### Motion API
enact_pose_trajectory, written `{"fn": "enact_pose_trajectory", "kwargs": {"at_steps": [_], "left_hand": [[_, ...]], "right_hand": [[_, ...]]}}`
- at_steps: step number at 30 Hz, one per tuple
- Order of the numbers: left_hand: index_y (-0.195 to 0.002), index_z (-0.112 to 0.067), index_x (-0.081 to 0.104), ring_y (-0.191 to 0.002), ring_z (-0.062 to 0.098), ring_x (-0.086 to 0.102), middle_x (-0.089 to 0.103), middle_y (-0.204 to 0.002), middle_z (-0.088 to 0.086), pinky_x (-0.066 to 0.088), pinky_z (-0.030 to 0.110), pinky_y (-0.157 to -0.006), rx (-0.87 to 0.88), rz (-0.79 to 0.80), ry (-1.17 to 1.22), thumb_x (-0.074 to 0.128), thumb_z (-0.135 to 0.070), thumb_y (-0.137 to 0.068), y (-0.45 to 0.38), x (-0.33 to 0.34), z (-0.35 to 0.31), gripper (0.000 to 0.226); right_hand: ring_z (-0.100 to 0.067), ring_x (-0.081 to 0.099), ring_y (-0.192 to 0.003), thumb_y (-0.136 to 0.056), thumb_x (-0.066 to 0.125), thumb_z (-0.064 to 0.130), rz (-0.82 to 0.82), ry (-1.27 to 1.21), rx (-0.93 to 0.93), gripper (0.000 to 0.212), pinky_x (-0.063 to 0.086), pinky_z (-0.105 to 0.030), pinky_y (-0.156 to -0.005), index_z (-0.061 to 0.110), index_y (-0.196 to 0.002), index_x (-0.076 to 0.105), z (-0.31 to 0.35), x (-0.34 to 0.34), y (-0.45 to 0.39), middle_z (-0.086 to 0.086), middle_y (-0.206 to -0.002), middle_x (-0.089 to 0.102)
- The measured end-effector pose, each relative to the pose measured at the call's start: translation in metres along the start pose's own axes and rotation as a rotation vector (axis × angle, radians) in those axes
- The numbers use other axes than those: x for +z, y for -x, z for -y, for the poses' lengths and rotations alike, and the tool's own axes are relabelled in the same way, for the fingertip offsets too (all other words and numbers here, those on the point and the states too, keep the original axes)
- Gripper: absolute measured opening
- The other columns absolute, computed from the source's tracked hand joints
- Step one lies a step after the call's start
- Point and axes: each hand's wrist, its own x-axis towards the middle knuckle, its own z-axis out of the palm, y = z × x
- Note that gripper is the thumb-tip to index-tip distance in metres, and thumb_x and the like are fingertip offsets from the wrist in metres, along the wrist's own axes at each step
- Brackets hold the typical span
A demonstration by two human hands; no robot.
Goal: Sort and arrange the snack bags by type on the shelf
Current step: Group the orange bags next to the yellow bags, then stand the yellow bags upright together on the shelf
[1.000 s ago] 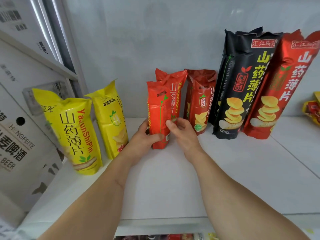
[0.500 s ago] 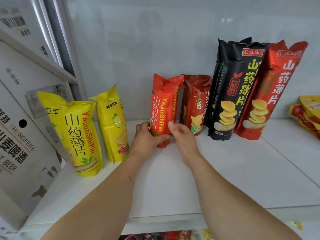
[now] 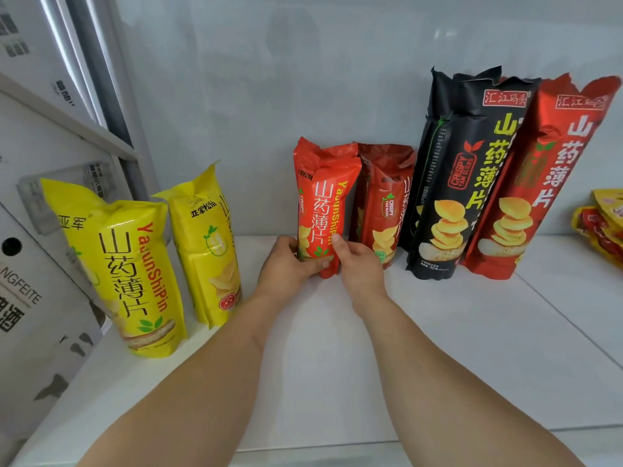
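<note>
Small red bag (image 3: 322, 210): upright near the back of the white shelf (image 3: 438, 348), front printed "山药薄片", "YaounShiPin" and "CRISPY"; bottom end gripped from both sides.
Left hand (image 3: 286, 264): fingers curled round the small red bag's lower left edge, thumb across its front.
Right hand (image 3: 359, 264): clamped on the same bag's lower right edge, thumb on the front by the last characters.
Second red bag (image 3: 387, 203): darker red, just beside the held one on its right, touching it; reads "CRISPY YAM SLICES" with a picture of chips.
Tall black bag (image 3: 462, 176): upright right of the red pair, red label "汇江码头", yellow "山药薄片", "CRISPY YAM SLICES", stacked chips pictured, "90" in small print near the bottom.
Tall red bag (image 3: 553, 183): leaning against the black one, same "汇江码头" label, white "山药薄片".
Front yellow bag (image 3: 124, 274): at the left, tilted, marked "亚军", "山药薄片", "YaounShiPin".
Rear yellow bag (image 3: 209, 244): just behind and right of it, marked "亚军松崎", last characters unclear.
Cardboard box (image 3: 30, 298): far left, partly readable "NGFEITE".
Yellow-and-red packets (image 3: 603, 224): lying at the right edge, writing too blurred to read.
</note>
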Motion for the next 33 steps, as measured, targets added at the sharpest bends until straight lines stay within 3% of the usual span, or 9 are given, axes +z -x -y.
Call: {"fn": "enact_pose_trajectory", "kwargs": {"at_steps": [4,6,11,15,18,22,28,31,33], "left_hand": [[-0.14,-0.019,0.037,-0.108,0.02,0.063,0.06,-0.126,-0.002,0.054,0.038,-0.091,-0.031,-0.067,-0.015,0.087,-0.053,-0.066,-0.007,0.007,-0.003,0.096],[-0.137,-0.021,0.042,-0.109,0.02,0.064,0.06,-0.129,-0.002,0.055,0.043,-0.093,-0.039,-0.096,-0.052,0.085,-0.058,-0.063,-0.007,0.009,-0.005,0.095],[-0.136,-0.022,0.047,-0.113,0.02,0.063,0.058,-0.132,-0.001,0.055,0.042,-0.093,-0.047,-0.119,-0.125,0.084,-0.06,-0.062,-0.001,0.009,-0.007,0.091],[-0.147,-0.016,0.038,-0.125,0.025,0.055,0.049,-0.144,0.005,0.05,0.041,-0.101,-0.06,-0.133,-0.195,0.084,-0.048,-0.072,0.014,0.003,-0.008,0.093],[-0.147,-0.013,0.04,-0.126,0.026,0.054,0.047,-0.144,0.009,0.048,0.04,-0.101,-0.043,-0.167,-0.267,0.079,-0.042,-0.08,0.031,-0.003,-0.008,0.083],[-0.142,-0.011,0.047,-0.124,0.025,0.055,0.047,-0.143,0.009,0.045,0.034,-0.1,0.007,-0.145,-0.402,0.069,-0.039,-0.089,0.066,-0.014,-0.004,0.064],[-0.131,-0.014,0.058,-0.116,0.025,0.058,0.053,-0.135,0.005,0.046,0.034,-0.091,0.096,-0.197,-0.471,0.064,-0.035,-0.093,0.131,-0.056,0.011,0.044],[-0.123,-0.018,0.064,-0.107,0.024,0.062,0.06,-0.127,0.001,0.048,0.034,-0.081,0.154,-0.26,-0.48,0.062,-0.034,-0.093,0.16,-0.081,0.018,0.033],[-0.116,-0.02,0.067,-0.102,0.023,0.063,0.063,-0.116,-0.001,0.047,0.034,-0.075,0.181,-0.373,-0.457,0.062,-0.034,-0.094,0.176,-0.095,0.023,0.026]], "right_hand": [[-0.013,0.064,-0.09,-0.095,0.057,0.052,-0.027,0.025,0.045,0.029,0.051,-0.032,-0.087,0.028,-0.079,0.063,0.005,-0.001,-0.008,0.008,-0.088,0.069],[-0.015,0.063,-0.089,-0.095,0.058,0.051,-0.038,0.028,0.059,0.03,0.051,-0.033,-0.086,0.029,-0.076,0.06,0.006,0.0,-0.011,0.006,-0.087,0.068],[-0.018,0.064,-0.087,-0.094,0.059,0.052,-0.037,0.035,0.072,0.036,0.051,-0.034,-0.085,0.019,-0.081,0.065,0.007,-0.001,-0.012,0.002,-0.086,0.069],[-0.017,0.062,-0.089,-0.094,0.059,0.052,-0.026,0.043,0.044,0.037,0.047,-0.031,-0.083,0.016,-0.088,0.065,0.008,-0.005,-0.002,0.001,-0.091,0.068],[-0.014,0.057,-0.092,-0.095,0.057,0.052,-0.059,0.09,0.012,0.038,0.043,-0.03,-0.083,0.016,-0.103,0.064,0.01,-0.007,0.012,0.005,-0.096,0.063],[-0.015,0.058,-0.094,-0.098,0.052,0.052,-0.062,0.191,-0.073,0.041,0.037,-0.027,-0.079,0.014,-0.104,0.066,0.015,0.001,0.044,0.006,-0.098,0.064],[-0.012,0.058,-0.098,-0.096,0.059,0.045,0.09,0.21,-0.187,0.034,0.038,-0.023,-0.081,0.015,-0.112,0.067,0.036,0.035,0.093,0.008,-0.099,0.062],[-0.013,0.061,-0.113,-0.093,0.066,0.043,0.194,0.169,-0.205,0.046,0.042,-0.022,-0.09,0.011,-0.126,0.061,0.046,0.058,0.112,0.0,-0.119,0.066],[-0.015,0.057,-0.123,-0.09,0.07,0.042,0.235,0.139,-0.198,0.06,0.043,-0.026,-0.1,0.011,-0.138,0.052,0.052,0.072,0.123,-0.006,-0.136,0.059]]}}
